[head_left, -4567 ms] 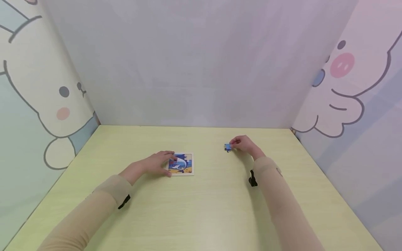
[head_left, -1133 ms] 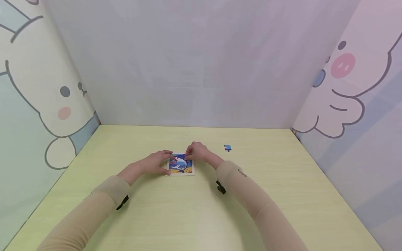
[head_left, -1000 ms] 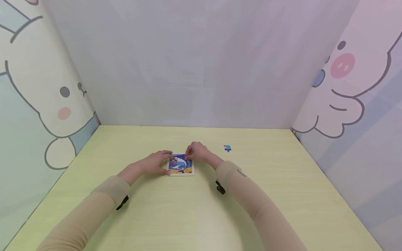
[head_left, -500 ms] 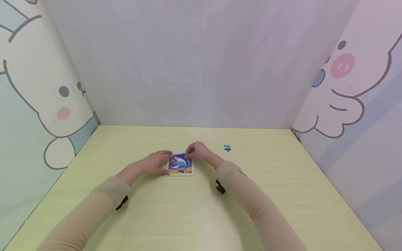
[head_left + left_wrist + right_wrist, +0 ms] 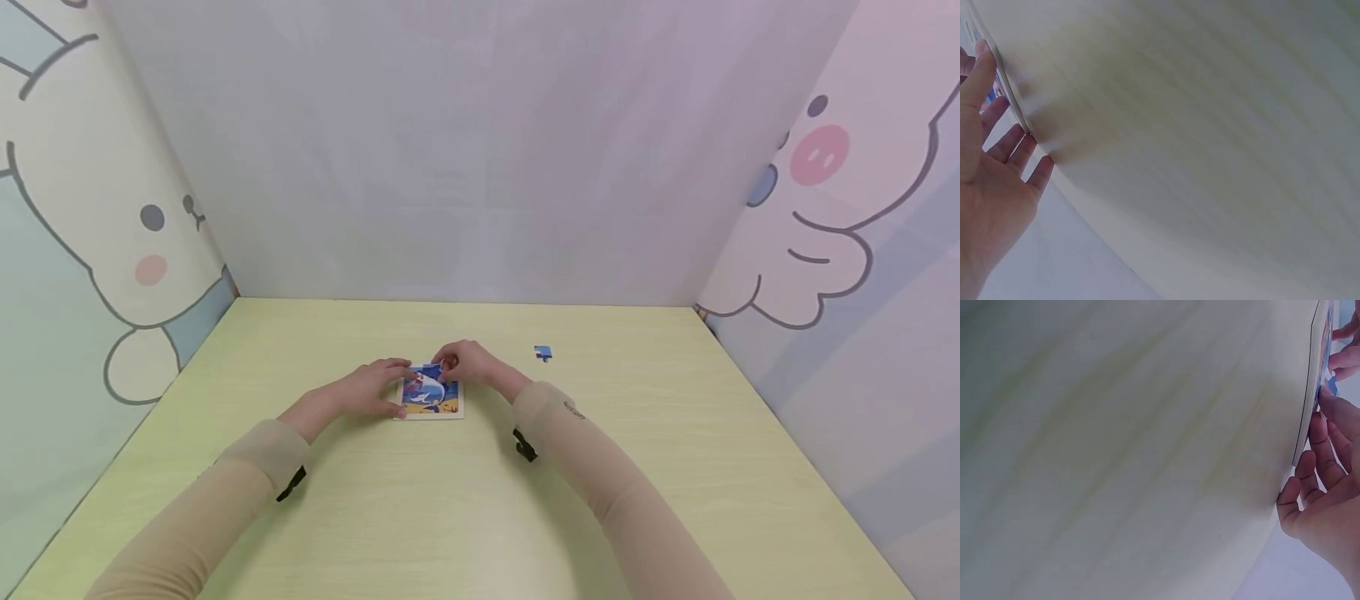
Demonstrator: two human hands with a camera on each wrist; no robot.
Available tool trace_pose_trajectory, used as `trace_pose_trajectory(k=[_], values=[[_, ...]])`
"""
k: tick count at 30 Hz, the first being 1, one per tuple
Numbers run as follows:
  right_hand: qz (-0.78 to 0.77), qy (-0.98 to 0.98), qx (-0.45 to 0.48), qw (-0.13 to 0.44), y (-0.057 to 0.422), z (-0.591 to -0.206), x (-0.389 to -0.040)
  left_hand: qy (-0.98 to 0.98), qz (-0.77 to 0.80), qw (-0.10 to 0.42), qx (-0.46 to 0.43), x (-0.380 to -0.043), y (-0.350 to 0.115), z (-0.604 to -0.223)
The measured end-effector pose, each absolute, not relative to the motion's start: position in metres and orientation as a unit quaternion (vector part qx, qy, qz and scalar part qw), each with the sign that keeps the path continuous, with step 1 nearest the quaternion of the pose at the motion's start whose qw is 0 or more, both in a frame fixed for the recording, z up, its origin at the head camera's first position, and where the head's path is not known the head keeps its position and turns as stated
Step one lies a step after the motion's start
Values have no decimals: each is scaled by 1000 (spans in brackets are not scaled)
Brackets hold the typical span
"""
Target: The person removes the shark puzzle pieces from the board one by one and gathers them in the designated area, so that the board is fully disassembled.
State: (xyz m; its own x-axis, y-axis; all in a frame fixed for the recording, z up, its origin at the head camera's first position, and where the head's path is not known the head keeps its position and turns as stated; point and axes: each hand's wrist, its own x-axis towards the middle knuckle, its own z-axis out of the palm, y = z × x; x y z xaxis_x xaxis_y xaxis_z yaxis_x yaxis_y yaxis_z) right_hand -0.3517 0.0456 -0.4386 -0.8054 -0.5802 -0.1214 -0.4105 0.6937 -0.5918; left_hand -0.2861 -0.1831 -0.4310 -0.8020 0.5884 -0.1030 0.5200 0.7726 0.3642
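In the head view a square jigsaw puzzle [image 5: 431, 407] with a pale frame lies on the table, its picture a white whale over blue water and yellow sand. My left hand [image 5: 367, 390] rests at its left side, thumb at the near corner and fingers spread over the left part. My right hand [image 5: 468, 362] is at the upper right of the puzzle. Its thumb and forefinger pinch a blue puzzle piece [image 5: 1333, 383], which stands tilted up from the board in the right wrist view. Fingers partly hide this corner of the picture.
Another blue puzzle piece [image 5: 543, 353] lies on the table to the right of the puzzle. The pale yellow table [image 5: 480, 500] is bounded by a grey back wall [image 5: 480, 150] and side walls with cartoon animals.
The right hand left the loose pieces on the right and came over the puzzle's upper right; one piece stays behind. Most recently its fingertips shifted slightly left, tilting the piece. The left hand stays put.
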Motion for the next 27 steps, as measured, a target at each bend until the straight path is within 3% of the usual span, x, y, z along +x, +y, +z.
trace_pose_trajectory(k=[27], values=[[-284, 898, -300, 152, 49, -441, -352, 932, 143, 105, 317, -288, -185, -435]])
